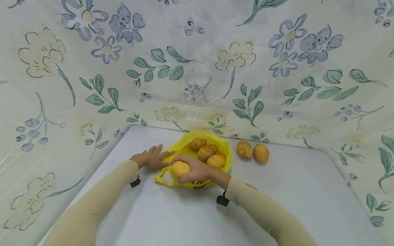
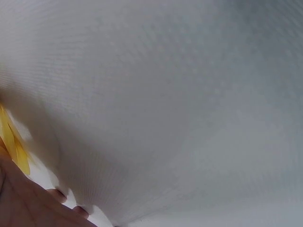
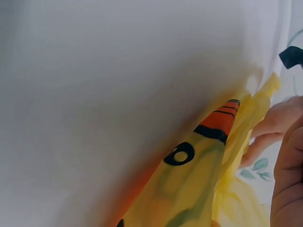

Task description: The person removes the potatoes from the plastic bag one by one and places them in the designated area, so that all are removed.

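A yellow plastic bag point(image 1: 182, 150) lies on the white table with its mouth spread wide and three potatoes point(image 1: 207, 152) inside. Over the bag's near left part, my right hand point(image 1: 198, 171) grips another potato point(image 1: 180, 169). My left hand point(image 1: 152, 160) rests at the bag's left edge, fingers spread and the fingertips touching the yellow plastic. In the right wrist view, the bag's printed side point(image 3: 189, 184) fills the lower middle, and the held potato is out of sight. The left wrist view catches only part of the left hand point(image 2: 33, 203) and a bit of yellow bag point(image 2: 14, 146).
Two potatoes point(image 1: 244, 150) point(image 1: 261, 153) lie side by side on the table, right of the bag. A floral curtain point(image 1: 197, 85) hangs along the table's back and sides. A dark wrist device point(image 1: 223, 199) sits under the right wrist.
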A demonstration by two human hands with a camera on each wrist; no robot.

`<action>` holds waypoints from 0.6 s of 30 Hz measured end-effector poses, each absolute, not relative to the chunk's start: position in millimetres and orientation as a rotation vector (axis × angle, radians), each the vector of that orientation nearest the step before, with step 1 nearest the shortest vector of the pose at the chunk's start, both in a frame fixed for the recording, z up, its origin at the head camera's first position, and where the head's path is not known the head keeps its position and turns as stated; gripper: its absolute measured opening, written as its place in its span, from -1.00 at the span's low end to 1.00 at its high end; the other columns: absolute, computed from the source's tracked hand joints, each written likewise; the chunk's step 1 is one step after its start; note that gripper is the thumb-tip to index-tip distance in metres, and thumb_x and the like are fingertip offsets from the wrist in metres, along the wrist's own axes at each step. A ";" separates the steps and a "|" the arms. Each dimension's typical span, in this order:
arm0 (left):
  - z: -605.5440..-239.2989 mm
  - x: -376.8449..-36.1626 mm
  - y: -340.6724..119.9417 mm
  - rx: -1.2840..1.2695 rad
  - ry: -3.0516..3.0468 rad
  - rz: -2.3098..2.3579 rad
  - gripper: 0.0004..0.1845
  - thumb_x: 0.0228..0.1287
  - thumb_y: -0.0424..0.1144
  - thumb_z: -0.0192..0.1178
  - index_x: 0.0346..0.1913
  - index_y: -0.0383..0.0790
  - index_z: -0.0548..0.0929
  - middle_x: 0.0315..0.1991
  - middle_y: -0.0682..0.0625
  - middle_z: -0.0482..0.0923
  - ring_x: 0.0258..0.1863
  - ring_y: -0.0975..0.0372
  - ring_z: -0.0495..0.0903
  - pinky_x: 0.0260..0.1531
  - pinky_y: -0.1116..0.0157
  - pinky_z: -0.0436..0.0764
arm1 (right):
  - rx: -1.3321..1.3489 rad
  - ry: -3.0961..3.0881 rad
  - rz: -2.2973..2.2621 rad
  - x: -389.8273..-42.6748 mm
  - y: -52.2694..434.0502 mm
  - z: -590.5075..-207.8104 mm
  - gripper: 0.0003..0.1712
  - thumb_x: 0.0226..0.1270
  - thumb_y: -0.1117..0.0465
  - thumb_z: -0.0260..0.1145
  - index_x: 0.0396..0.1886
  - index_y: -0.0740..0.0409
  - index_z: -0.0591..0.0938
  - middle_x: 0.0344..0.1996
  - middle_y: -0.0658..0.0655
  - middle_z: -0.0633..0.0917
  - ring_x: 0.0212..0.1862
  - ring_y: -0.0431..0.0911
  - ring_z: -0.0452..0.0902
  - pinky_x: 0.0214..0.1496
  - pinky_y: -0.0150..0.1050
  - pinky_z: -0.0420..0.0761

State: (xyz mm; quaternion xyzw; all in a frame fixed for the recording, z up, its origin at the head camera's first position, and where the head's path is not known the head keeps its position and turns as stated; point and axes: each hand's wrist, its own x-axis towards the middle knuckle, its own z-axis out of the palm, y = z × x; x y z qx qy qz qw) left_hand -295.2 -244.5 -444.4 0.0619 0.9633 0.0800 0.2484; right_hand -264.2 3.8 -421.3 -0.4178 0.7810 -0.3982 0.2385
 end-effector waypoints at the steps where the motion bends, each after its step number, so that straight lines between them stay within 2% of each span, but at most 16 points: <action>1: -444.3 -294.9 -244.3 0.173 2.625 0.219 -0.15 0.27 0.48 -0.08 0.55 0.26 0.09 0.59 -0.34 -0.34 0.52 -0.36 -0.29 0.35 -0.45 -0.21 | -1.153 2.135 -1.096 -264.5 5.1 -421.7 -0.25 0.04 0.13 0.43 0.30 -0.04 0.43 -0.02 -0.03 0.53 -0.14 -0.15 0.50 -0.18 -0.31 0.60; 9: -446.9 -294.3 -244.2 0.162 2.624 0.226 -0.18 0.29 0.46 -0.08 0.55 0.28 0.09 0.59 -0.33 -0.35 0.52 -0.35 -0.30 0.36 -0.44 -0.22 | -1.152 2.138 -1.106 -265.4 12.1 -422.8 -0.25 0.03 0.11 0.43 0.29 -0.04 0.42 -0.03 0.00 0.54 -0.13 -0.13 0.51 -0.16 -0.28 0.60; 15: -448.3 -296.2 -244.9 0.160 2.622 0.236 -0.17 0.29 0.47 -0.08 0.55 0.28 0.10 0.59 -0.34 -0.35 0.52 -0.35 -0.31 0.36 -0.44 -0.24 | -1.116 2.149 -1.115 -264.8 15.1 -421.2 -0.30 0.02 0.12 0.43 0.22 -0.21 0.44 -0.04 0.00 0.55 -0.13 -0.11 0.52 -0.17 -0.26 0.61; 18: -447.7 -296.3 -245.3 0.166 2.622 0.235 -0.17 0.29 0.47 -0.08 0.55 0.28 0.09 0.59 -0.34 -0.36 0.52 -0.35 -0.31 0.36 -0.44 -0.24 | -1.125 2.141 -1.109 -263.6 15.7 -420.6 -0.29 0.02 0.14 0.43 0.24 -0.16 0.44 -0.03 0.00 0.54 -0.13 -0.12 0.52 -0.17 -0.26 0.60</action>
